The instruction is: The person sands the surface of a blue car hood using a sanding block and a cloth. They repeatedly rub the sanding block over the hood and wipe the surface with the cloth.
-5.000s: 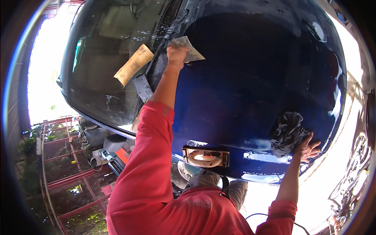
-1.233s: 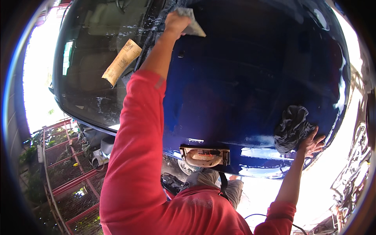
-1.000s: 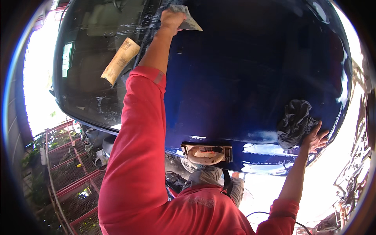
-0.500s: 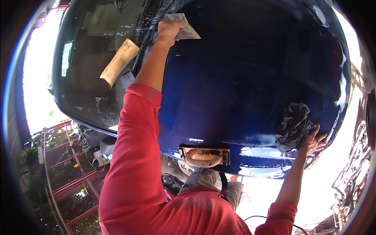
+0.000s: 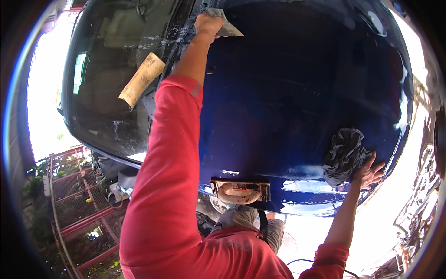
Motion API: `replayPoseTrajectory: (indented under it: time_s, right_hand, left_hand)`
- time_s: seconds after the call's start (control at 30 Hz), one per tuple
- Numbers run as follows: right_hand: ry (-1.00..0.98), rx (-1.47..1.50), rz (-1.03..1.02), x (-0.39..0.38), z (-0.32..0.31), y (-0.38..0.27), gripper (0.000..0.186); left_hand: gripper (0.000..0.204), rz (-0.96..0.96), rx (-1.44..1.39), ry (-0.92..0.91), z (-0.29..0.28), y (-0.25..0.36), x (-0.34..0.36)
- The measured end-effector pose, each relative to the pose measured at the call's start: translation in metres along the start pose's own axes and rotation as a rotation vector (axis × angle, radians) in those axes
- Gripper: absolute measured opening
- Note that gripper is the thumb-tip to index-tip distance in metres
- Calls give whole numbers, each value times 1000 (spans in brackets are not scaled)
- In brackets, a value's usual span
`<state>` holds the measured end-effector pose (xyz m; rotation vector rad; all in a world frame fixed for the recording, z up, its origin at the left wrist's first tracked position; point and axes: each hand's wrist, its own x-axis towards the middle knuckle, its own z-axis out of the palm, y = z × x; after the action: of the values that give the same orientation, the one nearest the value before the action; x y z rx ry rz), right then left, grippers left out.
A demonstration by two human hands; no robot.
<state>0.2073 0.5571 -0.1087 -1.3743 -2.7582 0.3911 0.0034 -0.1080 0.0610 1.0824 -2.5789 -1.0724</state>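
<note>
At the top, my left hand [image 5: 209,23] grips a thin grey sheet [image 5: 231,30] at the edge of the car's dark blue hood [image 5: 302,93], beside the windshield. My right hand [image 5: 368,173] rests with spread fingers on the hood's lower right, against a crumpled dark grey cloth [image 5: 343,153]. A tan curled piece [image 5: 141,79] lies on the windshield [image 5: 107,107], with a grey flat piece [image 5: 148,102] beside it, partly behind my left arm. A block tool with a pale handle [image 5: 239,193] sits at the hood's near edge.
Red metal mesh racks [image 5: 81,209] and plants [image 5: 37,195] are at the lower left, with grey containers [image 5: 124,179] beside the car. A dark cable [image 5: 302,260] runs along the bright ground. A jumble of cords or parts [image 5: 418,200] lines the right edge.
Over five seconds my left hand has gone farther up the hood with the sheet, shifting slightly back and forth in the last second. My right hand has stayed by the cloth.
</note>
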Motion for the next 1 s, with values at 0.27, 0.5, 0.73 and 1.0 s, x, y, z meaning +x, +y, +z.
replayPoseTrajectory:
  time_s: [0.27,0.5,0.73,1.0]
  right_hand:
    - [4,-25,-29,-1,-2,2,113]
    - [5,-48,-27,3,-2,0,112]
    - [-6,-46,-15,3,-1,3,111]
    - [-14,-28,-41,4,-3,4,112]
  left_hand:
    - [29,-74,-233,-23,-24,-26,-7]
    - [26,-43,-142,-2,-25,-25,0]
    - [24,-78,-73,39,-20,-15,1]
    - [24,42,-126,-67,-14,-6,9]
